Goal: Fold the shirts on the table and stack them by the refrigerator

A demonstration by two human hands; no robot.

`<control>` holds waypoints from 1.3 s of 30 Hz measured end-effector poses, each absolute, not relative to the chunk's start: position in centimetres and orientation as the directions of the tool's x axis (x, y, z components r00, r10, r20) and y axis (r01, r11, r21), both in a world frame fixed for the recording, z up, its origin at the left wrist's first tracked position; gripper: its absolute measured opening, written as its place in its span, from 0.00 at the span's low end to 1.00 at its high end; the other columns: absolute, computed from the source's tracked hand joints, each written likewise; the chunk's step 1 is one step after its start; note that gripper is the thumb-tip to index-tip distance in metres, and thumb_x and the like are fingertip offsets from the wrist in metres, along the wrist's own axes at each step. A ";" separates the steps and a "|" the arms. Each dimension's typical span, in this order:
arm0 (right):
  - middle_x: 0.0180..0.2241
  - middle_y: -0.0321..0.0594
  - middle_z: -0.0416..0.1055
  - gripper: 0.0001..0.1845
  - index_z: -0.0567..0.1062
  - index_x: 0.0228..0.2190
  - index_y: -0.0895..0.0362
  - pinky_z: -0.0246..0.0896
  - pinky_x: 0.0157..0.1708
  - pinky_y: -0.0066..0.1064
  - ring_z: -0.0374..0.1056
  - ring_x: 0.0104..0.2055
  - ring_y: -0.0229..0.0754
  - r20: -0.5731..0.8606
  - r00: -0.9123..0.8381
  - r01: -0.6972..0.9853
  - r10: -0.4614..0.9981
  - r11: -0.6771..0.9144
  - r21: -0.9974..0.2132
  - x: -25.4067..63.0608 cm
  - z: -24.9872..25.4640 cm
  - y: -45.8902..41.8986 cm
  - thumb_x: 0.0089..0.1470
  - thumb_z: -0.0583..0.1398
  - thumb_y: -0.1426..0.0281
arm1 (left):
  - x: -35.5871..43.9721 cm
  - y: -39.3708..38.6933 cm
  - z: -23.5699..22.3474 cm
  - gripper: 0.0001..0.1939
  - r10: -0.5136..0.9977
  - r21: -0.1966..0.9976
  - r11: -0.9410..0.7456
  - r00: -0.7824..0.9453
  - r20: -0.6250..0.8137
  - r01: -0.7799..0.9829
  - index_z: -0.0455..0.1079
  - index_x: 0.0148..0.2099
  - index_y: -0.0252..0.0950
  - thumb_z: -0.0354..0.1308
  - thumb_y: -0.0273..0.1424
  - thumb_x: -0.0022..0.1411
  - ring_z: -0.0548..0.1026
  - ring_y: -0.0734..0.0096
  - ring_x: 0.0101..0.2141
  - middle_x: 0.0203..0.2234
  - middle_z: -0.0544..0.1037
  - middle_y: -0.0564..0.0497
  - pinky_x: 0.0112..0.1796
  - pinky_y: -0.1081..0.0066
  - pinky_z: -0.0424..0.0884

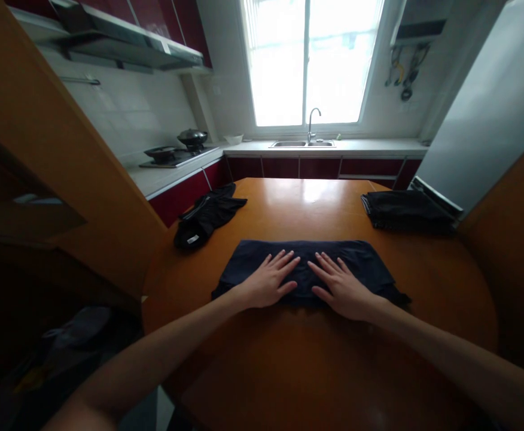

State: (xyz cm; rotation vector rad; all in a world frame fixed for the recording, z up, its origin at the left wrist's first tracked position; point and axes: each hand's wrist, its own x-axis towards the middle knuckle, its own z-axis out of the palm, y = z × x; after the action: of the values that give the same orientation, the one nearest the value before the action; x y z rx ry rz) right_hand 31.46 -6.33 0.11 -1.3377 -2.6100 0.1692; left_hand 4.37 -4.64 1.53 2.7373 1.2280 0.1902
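Navy folded garment (304, 279) on tabletop (307, 371). Left hand (271, 280), right hand (341, 290) palm-down on it, each grip spread, pinching nothing, seemingly to flatten fabric. Crumpled black garment (210, 216) at left, folded black stack (408, 211) at right, apparently leaving room.

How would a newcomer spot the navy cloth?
Start at the wooden table. Between the black garment at left and black pile at right, but nearer the camera, lies the folded navy cloth, the only one under the left hand and right hand.
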 end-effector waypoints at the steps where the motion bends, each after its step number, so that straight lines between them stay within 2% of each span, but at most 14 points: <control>1: 0.71 0.50 0.42 0.35 0.54 0.69 0.53 0.39 0.67 0.57 0.37 0.73 0.53 0.117 -0.583 0.781 0.804 0.594 -0.193 31.5 -0.3 -7.3 0.67 0.48 0.52 | 4.6 -5.5 1.2 0.32 0.726 0.172 -0.683 0.686 0.052 0.710 0.43 0.74 0.48 0.43 0.48 0.74 0.44 0.53 0.70 0.72 0.45 0.47 0.65 0.45 0.45; 7: 0.72 0.50 0.40 0.38 0.53 0.69 0.51 0.43 0.67 0.58 0.36 0.73 0.57 0.149 -0.560 0.798 0.815 0.579 -0.166 35.2 -2.6 -12.7 0.64 0.54 0.51 | 1.8 -9.2 1.1 0.31 0.652 0.161 -0.751 0.758 0.030 0.640 0.46 0.73 0.54 0.50 0.44 0.72 0.43 0.48 0.70 0.72 0.47 0.48 0.64 0.42 0.45; 10: 0.69 0.52 0.52 0.33 0.60 0.67 0.53 0.52 0.65 0.54 0.47 0.71 0.56 0.150 -0.505 0.812 0.850 0.527 -0.250 36.5 -0.7 -12.7 0.66 0.51 0.53 | 1.1 -9.1 2.9 0.30 0.634 0.197 -0.759 0.773 0.010 0.620 0.47 0.73 0.54 0.50 0.42 0.73 0.45 0.48 0.70 0.71 0.49 0.48 0.64 0.42 0.48; 12: 0.66 0.50 0.60 0.29 0.65 0.64 0.55 0.55 0.64 0.50 0.55 0.68 0.51 0.219 -0.421 0.813 0.880 0.473 -0.338 36.8 1.7 -10.5 0.69 0.47 0.57 | 1.8 -7.8 4.1 0.27 0.640 0.214 -0.756 0.767 0.049 0.618 0.50 0.72 0.53 0.47 0.41 0.75 0.48 0.52 0.70 0.71 0.52 0.49 0.65 0.44 0.48; 14: 0.66 0.46 0.59 0.28 0.67 0.62 0.56 0.49 0.67 0.46 0.53 0.69 0.48 0.329 -0.308 0.816 0.893 0.426 -0.391 36.7 4.0 -6.8 0.69 0.45 0.60 | 3.3 -5.6 5.0 0.25 0.668 0.225 -0.739 0.733 0.127 0.635 0.53 0.72 0.49 0.43 0.41 0.76 0.51 0.56 0.69 0.70 0.55 0.49 0.65 0.48 0.48; 16: 0.66 0.50 0.58 0.28 0.66 0.62 0.63 0.45 0.68 0.41 0.52 0.69 0.47 0.360 -0.205 0.838 0.910 0.353 -0.416 35.9 5.1 -3.1 0.68 0.45 0.64 | 5.3 -3.0 4.8 0.25 0.716 0.223 -0.698 0.672 0.190 0.681 0.55 0.71 0.44 0.40 0.42 0.76 0.53 0.57 0.68 0.69 0.57 0.47 0.65 0.50 0.50; 19: 0.69 0.54 0.51 0.30 0.61 0.65 0.65 0.42 0.68 0.46 0.45 0.71 0.51 0.249 -0.171 0.900 0.953 0.254 -0.353 33.9 3.7 0.4 0.67 0.46 0.66 | 8.0 0.1 2.9 0.27 0.789 0.182 -0.614 0.587 0.181 0.768 0.54 0.72 0.40 0.40 0.42 0.76 0.51 0.54 0.69 0.70 0.55 0.44 0.65 0.48 0.50; 23: 0.72 0.50 0.41 0.35 0.54 0.68 0.58 0.33 0.68 0.53 0.35 0.73 0.52 0.076 -0.273 0.930 0.959 0.283 -0.235 32.5 -0.7 0.7 0.68 0.46 0.54 | 8.9 1.6 -0.7 0.29 0.802 0.112 -0.594 0.575 0.163 0.797 0.51 0.73 0.43 0.40 0.45 0.75 0.49 0.53 0.69 0.71 0.51 0.46 0.65 0.46 0.47; 26: 0.72 0.50 0.39 0.37 0.52 0.69 0.56 0.29 0.68 0.55 0.32 0.74 0.52 0.019 -0.206 0.954 0.978 0.205 -0.220 34.5 -1.9 1.0 0.68 0.43 0.49 | 8.4 1.5 -1.8 0.29 0.790 0.089 -0.604 0.581 0.194 0.792 0.51 0.73 0.46 0.40 0.46 0.75 0.49 0.55 0.69 0.71 0.51 0.48 0.65 0.49 0.46; 29: 0.70 0.54 0.49 0.32 0.60 0.66 0.59 0.40 0.66 0.52 0.44 0.71 0.54 0.015 -0.056 0.969 0.998 0.058 -0.239 38.2 -0.8 2.1 0.69 0.44 0.55 | 8.1 1.5 -1.8 0.29 0.792 0.095 -0.601 0.576 0.203 0.793 0.52 0.72 0.46 0.39 0.47 0.75 0.49 0.56 0.69 0.71 0.51 0.49 0.66 0.51 0.46; 31: 0.62 0.57 0.65 0.26 0.69 0.59 0.62 0.54 0.60 0.42 0.60 0.64 0.52 0.036 0.025 0.966 0.999 -0.014 -0.258 40.6 0.6 2.8 0.68 0.49 0.60 | 8.1 1.5 -1.6 0.29 0.793 0.096 -0.600 0.575 0.200 0.794 0.52 0.72 0.46 0.39 0.47 0.75 0.50 0.55 0.69 0.71 0.51 0.49 0.65 0.51 0.46; 33: 0.50 0.55 0.75 0.20 0.77 0.49 0.61 0.63 0.50 0.35 0.71 0.52 0.50 0.029 0.092 0.962 0.995 -0.081 -0.261 42.5 2.0 2.9 0.65 0.54 0.62 | 8.3 1.6 -1.5 0.29 0.795 0.088 -0.598 0.574 0.197 0.797 0.53 0.72 0.46 0.39 0.47 0.75 0.51 0.55 0.69 0.71 0.51 0.49 0.65 0.51 0.46; 36: 0.40 0.48 0.79 0.12 0.79 0.38 0.58 0.64 0.39 0.30 0.75 0.42 0.46 -0.099 0.111 0.958 0.989 -0.134 -0.254 43.8 3.7 2.0 0.58 0.61 0.63 | 8.4 1.6 -1.4 0.29 0.800 0.070 -0.590 0.569 0.191 0.805 0.53 0.72 0.47 0.38 0.47 0.75 0.51 0.56 0.69 0.71 0.52 0.50 0.65 0.52 0.46; 39: 0.38 0.44 0.79 0.09 0.79 0.35 0.56 0.62 0.36 0.28 0.74 0.40 0.44 -0.144 0.088 0.973 0.986 -0.116 -0.199 43.3 5.0 0.3 0.53 0.65 0.64 | 8.4 1.5 -1.5 0.28 0.802 0.056 -0.583 0.564 0.195 0.810 0.53 0.72 0.47 0.38 0.47 0.75 0.51 0.57 0.69 0.71 0.52 0.51 0.65 0.52 0.47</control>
State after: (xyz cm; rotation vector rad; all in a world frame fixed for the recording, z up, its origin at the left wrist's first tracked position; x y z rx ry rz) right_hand 43.28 0.31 4.97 -2.2785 -2.0529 0.3741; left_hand 8.38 1.54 -1.48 2.8130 1.4506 0.3185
